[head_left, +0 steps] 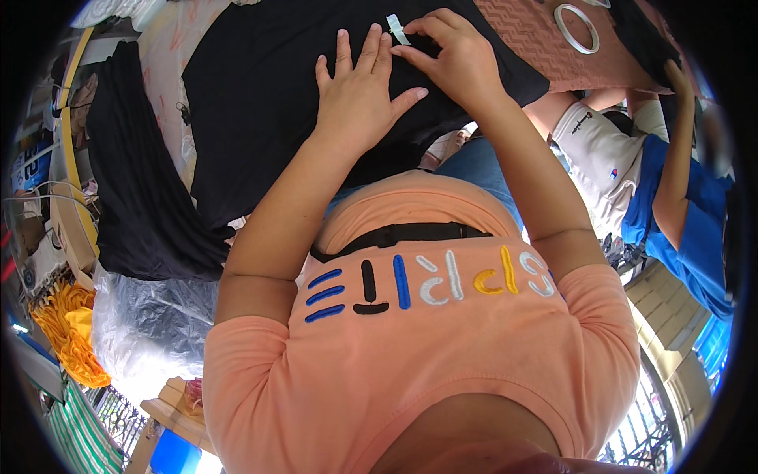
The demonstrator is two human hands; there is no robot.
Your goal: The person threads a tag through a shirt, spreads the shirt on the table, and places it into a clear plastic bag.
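A black garment point(260, 95) lies spread out in front of me, and its type is unclear because part of it runs out of view. My left hand point(353, 95) rests flat on it, fingers spread, with the index fingertip close to a small white label point(396, 30). At the label's right side is my right hand point(454, 59), its thumb and forefinger curled in around the label's lower end. The other fingers of that hand are bent.
Another black cloth point(146, 174) hangs at the left. A white tape roll point(576, 29) lies on the brown quilted cover point(521, 35) at the far right. Beside it, a person in a blue shirt point(687, 213) handles dark cloth. Clear plastic point(150, 324) and orange fabric point(71, 332) are at lower left.
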